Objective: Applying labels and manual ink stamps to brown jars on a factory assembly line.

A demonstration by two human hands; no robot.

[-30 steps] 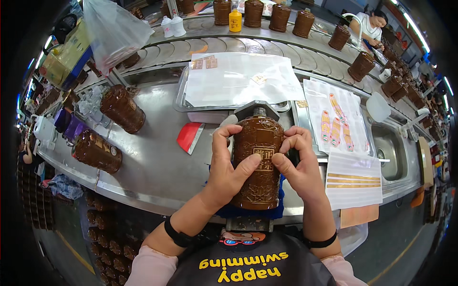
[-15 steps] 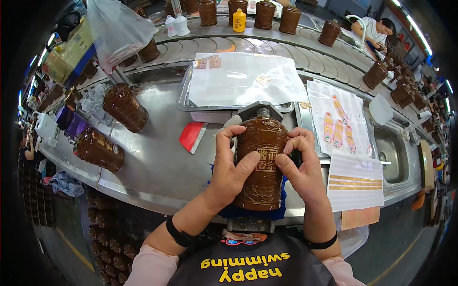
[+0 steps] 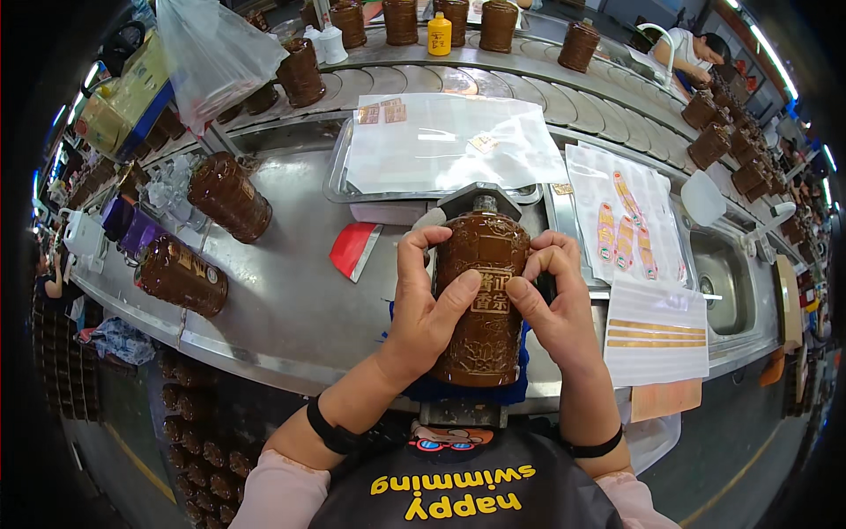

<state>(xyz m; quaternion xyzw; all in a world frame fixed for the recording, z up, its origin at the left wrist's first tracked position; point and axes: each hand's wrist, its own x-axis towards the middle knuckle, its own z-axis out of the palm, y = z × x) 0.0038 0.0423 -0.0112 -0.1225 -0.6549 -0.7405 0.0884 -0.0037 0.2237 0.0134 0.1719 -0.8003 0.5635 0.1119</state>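
Note:
A glossy brown embossed bottle [image 3: 478,353] leans back in front of me, its neck against a dark angled rest [image 3: 456,204] and its base on a blue cloth [image 3: 518,377]. My left hand [image 3: 425,304] grips its left side, and my right hand [image 3: 564,304] grips the right side. Both thumbs press at the upper edge of a square gold label [image 3: 491,302] on the bottle's front. The fingertips behind the bottle are partly hidden.
Two more brown bottles [image 3: 231,198] lie tilted at left, near a red-and-silver flat piece [image 3: 354,251]. A tray [image 3: 337,181] under a white sheet stands ahead. Label sheets [image 3: 656,322] and a sink [image 3: 731,304] are at right. Bottles ride a curved conveyor [image 3: 423,84]; another person sits far right.
The bottles on the conveyor have shifted to the left. My thumbs have moved slightly up the label, while the bottle in my hands stays nearly in place.

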